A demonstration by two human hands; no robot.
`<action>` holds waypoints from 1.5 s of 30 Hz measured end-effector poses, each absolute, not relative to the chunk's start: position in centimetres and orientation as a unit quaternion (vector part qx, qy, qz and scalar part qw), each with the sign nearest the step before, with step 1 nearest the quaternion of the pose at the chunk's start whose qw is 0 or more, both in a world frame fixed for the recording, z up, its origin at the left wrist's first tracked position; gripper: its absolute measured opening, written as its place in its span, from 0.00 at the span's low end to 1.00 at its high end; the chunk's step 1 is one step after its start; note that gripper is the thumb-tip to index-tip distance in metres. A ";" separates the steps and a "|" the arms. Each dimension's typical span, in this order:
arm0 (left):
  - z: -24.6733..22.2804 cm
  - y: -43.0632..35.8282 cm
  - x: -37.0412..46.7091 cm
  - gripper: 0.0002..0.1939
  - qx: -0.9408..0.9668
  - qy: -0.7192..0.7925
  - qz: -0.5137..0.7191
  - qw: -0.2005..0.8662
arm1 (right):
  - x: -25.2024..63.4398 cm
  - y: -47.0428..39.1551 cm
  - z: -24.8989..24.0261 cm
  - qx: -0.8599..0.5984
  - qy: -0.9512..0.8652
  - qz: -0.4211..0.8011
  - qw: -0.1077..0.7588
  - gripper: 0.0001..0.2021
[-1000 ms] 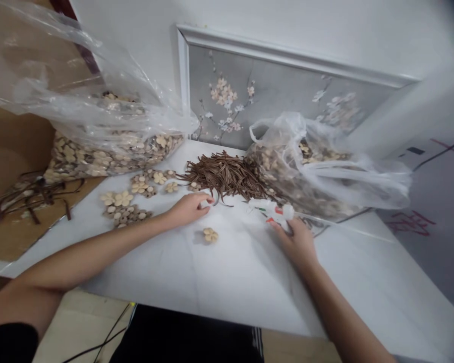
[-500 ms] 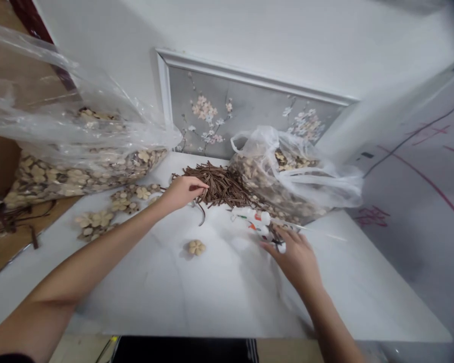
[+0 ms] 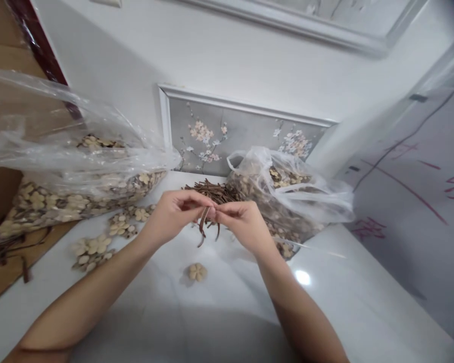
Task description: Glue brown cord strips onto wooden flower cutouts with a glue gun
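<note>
My left hand (image 3: 177, 214) and my right hand (image 3: 238, 217) meet fingertip to fingertip over the white table. Thin curved brown strips (image 3: 202, 229) hang from the pinched fingers of my left hand. The right fingertips are pressed together against the left ones; what they hold, if anything, is too small to make out. Behind the hands lies a pile of brown sticks (image 3: 212, 189), partly hidden by them. A pale wooden flower (image 3: 197, 272) rests on the table below the hands.
A large clear bag of wooden flowers (image 3: 53, 199) stands at the left on cardboard. Loose flower pieces (image 3: 94, 247) lie beside it. Another plastic bag of pieces (image 3: 287, 191) is at the back right. A framed floral panel (image 3: 245, 131) is on the wall behind.
My right hand has moved left from the white bottles to meet my left hand, which holds brown strips now. The view has tilted upward. The bottles are no longer visible.
</note>
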State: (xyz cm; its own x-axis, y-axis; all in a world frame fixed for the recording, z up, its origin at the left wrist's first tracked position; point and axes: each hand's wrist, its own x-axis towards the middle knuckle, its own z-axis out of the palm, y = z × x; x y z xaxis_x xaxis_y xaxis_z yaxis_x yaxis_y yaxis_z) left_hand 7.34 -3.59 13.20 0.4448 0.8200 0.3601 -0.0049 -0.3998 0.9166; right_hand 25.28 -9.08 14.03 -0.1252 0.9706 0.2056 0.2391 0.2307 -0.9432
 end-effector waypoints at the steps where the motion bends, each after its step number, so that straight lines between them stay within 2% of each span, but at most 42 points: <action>1: 13.1 -3.7 7.0 0.07 0.733 0.275 0.452 0.428 | 25.4 -8.9 14.0 -0.468 -0.630 0.404 0.470 0.12; 3: 12.9 -3.9 6.6 0.04 0.775 0.237 0.463 0.359 | 25.6 -8.7 13.7 -0.449 -0.626 0.419 0.481 0.11; 5: 12.7 -4.2 6.5 0.06 0.794 0.205 0.456 0.347 | 25.7 -8.7 13.2 -0.430 -0.616 0.436 0.496 0.10; 13: 11.6 -4.7 7.5 0.10 0.637 0.277 0.424 0.581 | 25.0 -8.0 11.5 -0.395 -0.557 0.466 0.563 0.09; 18: 11.1 -4.2 7.7 0.13 0.662 0.291 0.354 0.593 | 24.9 -7.4 10.5 -0.410 -0.527 0.446 0.596 0.08; 21: 11.0 -4.3 7.9 0.14 0.650 0.292 0.366 0.598 | 24.8 -7.3 10.4 -0.408 -0.530 0.441 0.599 0.08; 25: 10.9 -4.3 8.0 0.08 0.662 0.276 0.395 0.575 | 24.7 -7.5 10.5 -0.416 -0.547 0.397 0.608 0.07; 31: 10.6 -4.1 8.0 0.03 0.670 0.280 0.383 0.571 | 24.4 -7.7 10.3 -0.411 -0.498 0.457 0.612 0.08; 39: 9.9 -3.3 8.3 0.09 0.680 0.293 0.335 0.583 | 24.6 -7.1 9.7 -0.417 -0.430 0.492 0.632 0.12; 45: 9.0 -2.8 8.6 0.18 0.659 0.345 0.276 0.609 | 24.8 -6.7 9.5 -0.420 -0.408 0.516 0.625 0.17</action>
State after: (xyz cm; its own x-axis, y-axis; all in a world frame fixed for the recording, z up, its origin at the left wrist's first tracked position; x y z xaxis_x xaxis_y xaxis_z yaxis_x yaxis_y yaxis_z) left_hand 8.61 -2.83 8.96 0.6097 0.7906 -0.0568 0.1184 -0.0200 0.9928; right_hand 24.77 -6.68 9.50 0.1339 0.9881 0.0762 -0.3034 0.1141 -0.9460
